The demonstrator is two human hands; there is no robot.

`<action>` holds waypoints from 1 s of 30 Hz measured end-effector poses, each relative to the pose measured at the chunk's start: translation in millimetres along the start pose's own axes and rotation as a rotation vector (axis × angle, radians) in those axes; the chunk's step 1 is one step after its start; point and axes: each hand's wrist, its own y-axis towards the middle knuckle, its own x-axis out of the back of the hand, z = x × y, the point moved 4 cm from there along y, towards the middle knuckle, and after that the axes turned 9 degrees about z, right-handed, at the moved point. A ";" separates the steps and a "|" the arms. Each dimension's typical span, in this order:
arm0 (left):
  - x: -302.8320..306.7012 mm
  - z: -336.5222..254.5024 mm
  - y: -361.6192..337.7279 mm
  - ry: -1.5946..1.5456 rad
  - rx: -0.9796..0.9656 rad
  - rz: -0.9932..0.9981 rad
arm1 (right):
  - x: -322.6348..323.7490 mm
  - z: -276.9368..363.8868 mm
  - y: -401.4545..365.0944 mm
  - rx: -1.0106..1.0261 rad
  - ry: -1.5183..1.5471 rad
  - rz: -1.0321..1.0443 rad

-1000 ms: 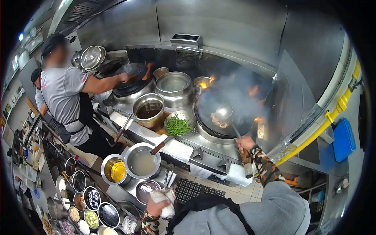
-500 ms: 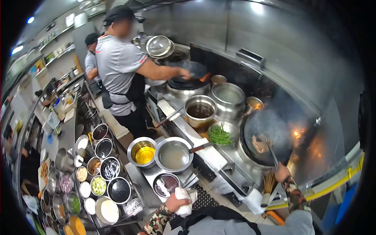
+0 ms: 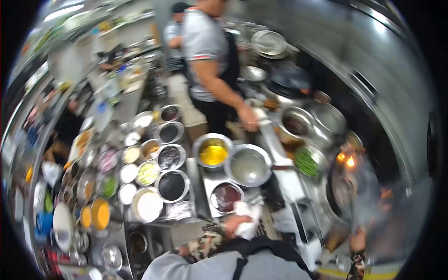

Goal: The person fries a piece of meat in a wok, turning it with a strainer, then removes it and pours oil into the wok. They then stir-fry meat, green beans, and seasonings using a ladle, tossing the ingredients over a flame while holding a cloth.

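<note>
My left hand (image 3: 236, 225) is closed around a bunched white cloth (image 3: 250, 223), close beside a bowl of dark red sauce (image 3: 227, 197). At the right, my right hand (image 3: 358, 241) grips a long-handled metal cooking utensil (image 3: 353, 211). Its shaft reaches up into the wok (image 3: 328, 201), where smoke blurs the utensil's far end and the food. Flames (image 3: 346, 159) flare at the wok's far edge. Green beans or similar cut greens (image 3: 306, 161) lie in a strainer left of the wok.
A pot of yellow oil (image 3: 213, 153) and a bowl of cloudy liquid (image 3: 248, 164) stand ahead. Several ingredient containers, among them a black one (image 3: 172, 185), crowd the left counter. A co-worker (image 3: 207, 51) stands beyond, near another wok (image 3: 290, 78).
My view has swung left, so the stove sits farther right and more of the left counter shows. The co-worker's arm has come down from the far wok. Both my hands keep their holds.
</note>
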 end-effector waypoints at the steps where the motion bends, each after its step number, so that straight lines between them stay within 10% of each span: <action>1: 1.3 7.3 -7.6 -0.646 0.282 -0.091 | -0.8 13.0 -15.7 -0.012 -0.042 -0.008; 3: 13.0 -46.9 -30.2 0.191 -0.398 -0.056 | -9.6 30.7 -38.8 -0.223 0.165 0.009; 4: 19.5 -34.4 -19.0 -0.324 -0.198 -0.059 | -19.3 19.5 -36.2 -0.035 0.085 -0.080; 5: 12.0 -21.2 -12.0 -0.803 0.076 -0.083 | -11.2 54.7 -41.4 -0.318 0.153 0.027; 7: -2.0 -49.6 3.1 -0.814 0.014 -0.010 | -55.3 -53.0 11.1 -0.293 -0.116 -0.342; 8: -3.4 -46.8 12.1 -0.787 0.040 0.031 | -51.7 -41.3 27.3 -0.633 -0.314 -0.393; 10: -17.8 -67.7 23.2 -0.684 0.016 0.122 | 4.3 -37.2 63.3 -0.351 0.028 -0.186; 14: -27.5 -57.7 28.3 -0.630 0.015 0.197 | -22.8 -58.5 87.5 -0.562 -0.095 -0.380; 23: 17.2 -3.5 -0.6 -0.698 -0.003 0.029 | -35.2 -4.4 -39.5 -0.220 -0.058 -0.235; 30: -16.2 -74.1 23.9 -0.583 0.014 0.323 | 2.9 -53.2 69.7 -0.297 -0.181 -0.350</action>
